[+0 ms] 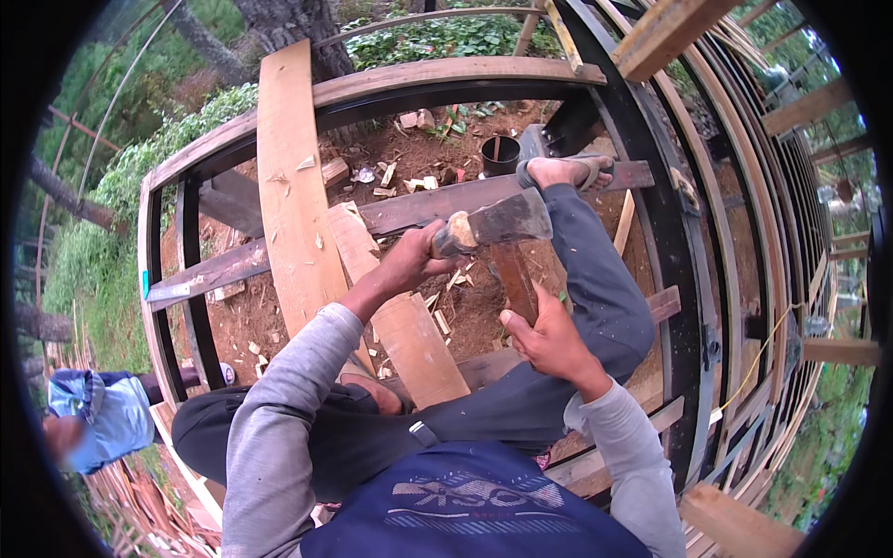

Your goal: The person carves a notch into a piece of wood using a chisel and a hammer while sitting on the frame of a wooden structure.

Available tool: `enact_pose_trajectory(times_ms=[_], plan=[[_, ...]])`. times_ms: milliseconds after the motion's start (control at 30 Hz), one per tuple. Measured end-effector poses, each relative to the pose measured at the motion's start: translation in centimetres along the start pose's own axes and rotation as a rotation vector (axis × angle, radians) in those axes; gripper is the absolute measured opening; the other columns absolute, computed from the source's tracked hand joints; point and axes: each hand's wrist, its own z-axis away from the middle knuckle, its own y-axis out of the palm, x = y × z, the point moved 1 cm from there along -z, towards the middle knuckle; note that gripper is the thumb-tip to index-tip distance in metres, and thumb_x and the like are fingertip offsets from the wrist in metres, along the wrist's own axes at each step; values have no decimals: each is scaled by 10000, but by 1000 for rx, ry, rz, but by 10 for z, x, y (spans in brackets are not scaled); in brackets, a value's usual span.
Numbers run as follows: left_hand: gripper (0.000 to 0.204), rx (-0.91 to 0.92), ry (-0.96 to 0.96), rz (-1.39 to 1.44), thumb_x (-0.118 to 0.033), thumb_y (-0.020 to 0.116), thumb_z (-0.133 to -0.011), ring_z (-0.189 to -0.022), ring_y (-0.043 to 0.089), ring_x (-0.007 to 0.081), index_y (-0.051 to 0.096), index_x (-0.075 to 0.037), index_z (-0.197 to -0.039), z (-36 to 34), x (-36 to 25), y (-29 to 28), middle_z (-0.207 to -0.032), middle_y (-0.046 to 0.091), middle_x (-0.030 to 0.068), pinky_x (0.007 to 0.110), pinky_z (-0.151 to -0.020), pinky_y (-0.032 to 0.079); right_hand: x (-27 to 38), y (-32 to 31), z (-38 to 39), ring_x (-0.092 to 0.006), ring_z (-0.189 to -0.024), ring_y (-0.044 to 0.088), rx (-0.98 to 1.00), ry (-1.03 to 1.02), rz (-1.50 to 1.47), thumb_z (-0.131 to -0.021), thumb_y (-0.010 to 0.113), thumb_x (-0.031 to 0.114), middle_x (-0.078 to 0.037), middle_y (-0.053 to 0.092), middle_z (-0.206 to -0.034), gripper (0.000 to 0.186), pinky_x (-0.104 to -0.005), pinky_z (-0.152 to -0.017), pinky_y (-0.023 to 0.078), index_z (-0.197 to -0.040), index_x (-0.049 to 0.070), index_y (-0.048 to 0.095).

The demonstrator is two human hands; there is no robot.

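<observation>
My right hand [553, 342] is closed round the brown wooden handle of a hatchet [513, 221], thumb uppermost. The dark metal head lies crosswise above it, its blade pointing right toward my raised knee and lower leg. At the head's other end, my left hand [412, 259] is wrapped round the butt, where pale, rough wood shows. Below my left forearm a short light board [409, 339] slants toward my lap, its far end chipped and splintered. Left of it, a long, wide plank [299, 195] runs away from me over the frame, with a few shavings on it.
Dark beams [414, 206] cross the frame beneath me, with brown soil and scattered wood chips below. A black pot [500, 155] stands near my sandalled foot [567, 173]. Long timbers [753, 186] line the right. Another person [102, 418] is at the lower left.
</observation>
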Motion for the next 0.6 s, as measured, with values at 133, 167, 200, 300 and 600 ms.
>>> enact_pose_trajectory(times_ms=[133, 167, 200, 300, 600], plan=[[317, -54, 3, 121, -147, 794, -890, -819, 601, 81, 648, -31, -1146, 11, -1, -1, -921, 678, 5, 290, -750, 531, 52, -22, 14, -81, -554, 514, 16, 452, -418, -1010, 647, 159, -39, 570, -817, 355, -258, -497, 441, -1280, -4, 486], [390, -38, -11, 77, -170, 806, -874, -859, 631, 112, 629, -38, -1195, 12, 3, -5, -963, 699, 38, 304, -801, 530, 54, -26, 11, -72, -559, 514, -97, 378, -560, -1012, 643, 155, -36, 563, -812, 323, -258, -494, 440, -1247, 5, 479], [463, -27, -34, 35, -193, 818, -858, -898, 660, 144, 609, -46, -1244, 18, 4, -8, -1005, 719, 72, 319, -853, 529, 55, -28, 8, -64, -564, 513, -202, 305, -703, -1015, 639, 151, -33, 557, -808, 293, -259, -492, 439, -1214, 15, 473], [463, -38, -33, 53, -204, 820, -869, -905, 655, 141, 607, -47, -1249, 14, -5, -4, -1019, 719, 73, 326, -854, 529, 47, -12, 12, -70, -566, 509, -305, 218, -656, -1016, 647, 163, -25, 537, -780, 261, -253, -492, 437, -1154, 32, 471], [310, 143, -224, 379, -198, 861, -848, -827, 610, 73, 692, -52, -1064, -7, 18, -17, -909, 686, -32, 278, -763, 516, 18, -2, -7, -82, -559, 499, 39, 421, -646, -1019, 645, 193, 1, 525, -736, 266, -267, -507, 440, -1174, 43, 488]])
